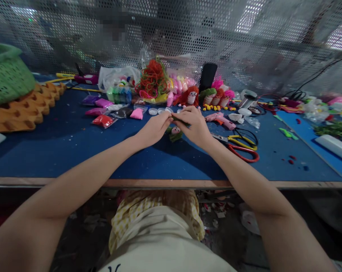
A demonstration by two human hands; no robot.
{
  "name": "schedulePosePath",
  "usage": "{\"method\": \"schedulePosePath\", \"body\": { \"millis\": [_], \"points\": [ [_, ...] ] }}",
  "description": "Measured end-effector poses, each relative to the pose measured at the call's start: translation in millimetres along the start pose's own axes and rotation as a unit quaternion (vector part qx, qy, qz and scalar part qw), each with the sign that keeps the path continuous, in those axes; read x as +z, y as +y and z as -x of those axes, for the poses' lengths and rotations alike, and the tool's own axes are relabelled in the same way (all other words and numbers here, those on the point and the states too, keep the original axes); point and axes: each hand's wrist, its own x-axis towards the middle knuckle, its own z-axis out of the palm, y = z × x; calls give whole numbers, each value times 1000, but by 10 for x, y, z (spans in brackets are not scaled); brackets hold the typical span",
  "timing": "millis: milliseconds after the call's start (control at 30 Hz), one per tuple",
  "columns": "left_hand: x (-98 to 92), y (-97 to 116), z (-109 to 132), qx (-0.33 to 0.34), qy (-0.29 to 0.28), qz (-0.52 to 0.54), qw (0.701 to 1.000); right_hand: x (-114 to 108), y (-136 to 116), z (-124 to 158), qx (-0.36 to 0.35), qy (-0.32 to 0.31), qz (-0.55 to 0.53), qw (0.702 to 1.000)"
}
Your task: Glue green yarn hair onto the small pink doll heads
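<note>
Both my hands meet over the blue table, fingers pinched on a small dark green piece [180,119]. My left hand [156,127] is closed at its left end. Thumb and fingers of my right hand [194,124] are closed round the rest of it. Just below my fingertips a small doll [175,131] with a pale pink face and green yarn sits on the table, its upper part partly hidden by my hands. To the right of my right hand lie a pink glue gun [221,120] and scissors [243,149] with red and yellow handles.
Yarn-haired dolls [191,96], a tangle of red and green yarn [154,79] and a black upright object [207,76] stand at the back. Clay packets [103,120] lie left. A green basket [11,73] rests on egg trays [26,109]. A blue mat [309,141] lies right.
</note>
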Motion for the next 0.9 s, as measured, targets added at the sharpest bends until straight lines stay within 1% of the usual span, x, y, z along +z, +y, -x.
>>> {"method": "schedulePosePath", "body": {
  "millis": [167, 300, 400, 667, 800, 900],
  "points": [
    [-19, 14, 3, -7, -17, 2, 1000, -4, 26, 5, -3, 5, 6, 1000],
    [-15, 8, -8, -12, -1, 3, 1000, -7, -15, 5, -2, 43, 37, 998],
    [4, -1, -10, -1, 11, -2, 1000, -16, -59, 7, 3, 66, 60, 996],
    [20, -5, 10, 11, 17, -86, 996, -14, -97, 28, 2, 57, 93, 994],
    [5, 11, 16, 6, 28, -93, 995, 4, -82, 27, 17, 58, 83, 995],
    [-5, 23, 22, 1, 47, -80, 996, 24, -68, 22, 22, 64, 69, 995]
  ]
}}
